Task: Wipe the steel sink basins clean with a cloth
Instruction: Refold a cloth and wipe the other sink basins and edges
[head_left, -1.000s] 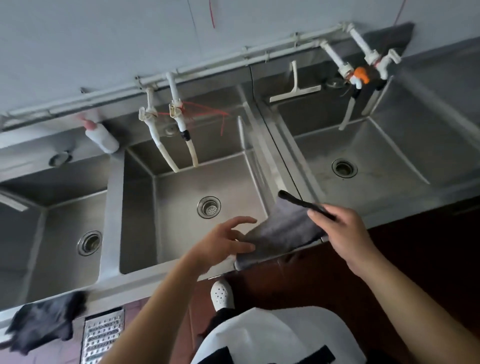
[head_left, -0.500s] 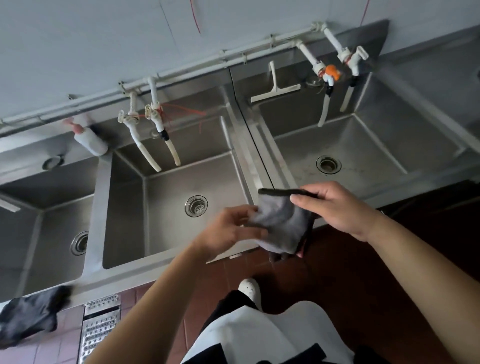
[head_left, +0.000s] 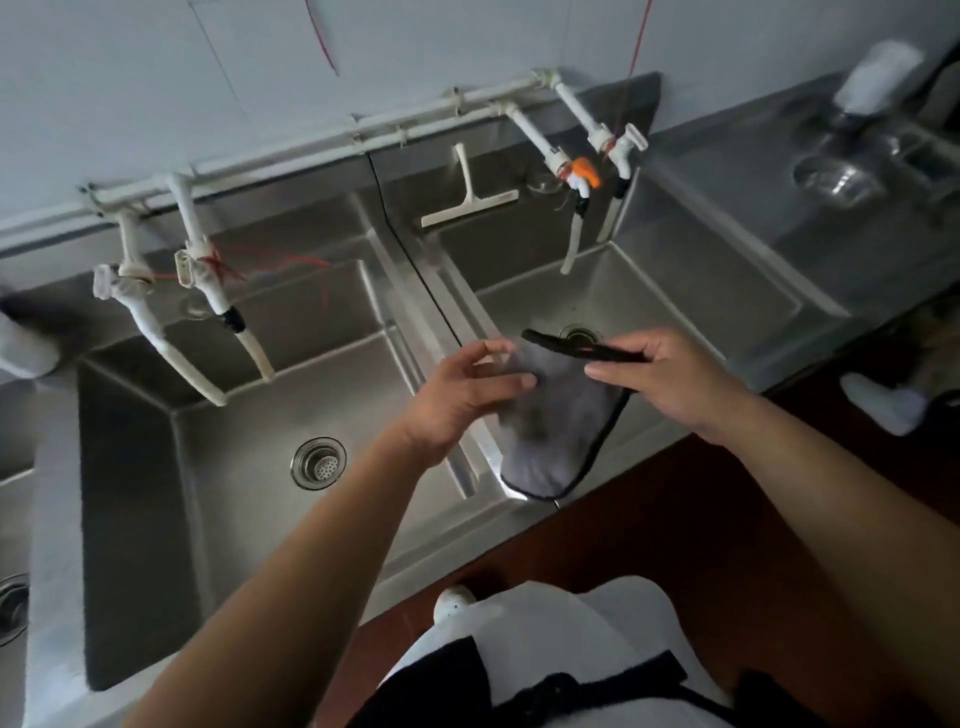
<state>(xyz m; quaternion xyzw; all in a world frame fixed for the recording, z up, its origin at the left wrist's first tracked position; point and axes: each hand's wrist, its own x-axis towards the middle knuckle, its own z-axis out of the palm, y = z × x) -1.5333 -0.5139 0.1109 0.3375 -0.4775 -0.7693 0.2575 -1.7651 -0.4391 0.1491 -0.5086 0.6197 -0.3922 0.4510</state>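
Two bare hands hold a grey cloth (head_left: 558, 426) above the steel rim between two sink basins (head_left: 639, 306). The right hand (head_left: 675, 379), at three o'clock, pinches its black-trimmed top edge. The left hand (head_left: 457, 395), at nine o'clock, touches the cloth with loosely spread fingers. The cloth hangs downward.

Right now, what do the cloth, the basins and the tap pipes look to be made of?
Cloth: soft grey fabric, probably microfibre, with black stitched edging; it hangs limp. Basin: brushed steel, dull sheen and streaky reflections. Tap pipes: matte white, apparently plastic, with moulded joints.
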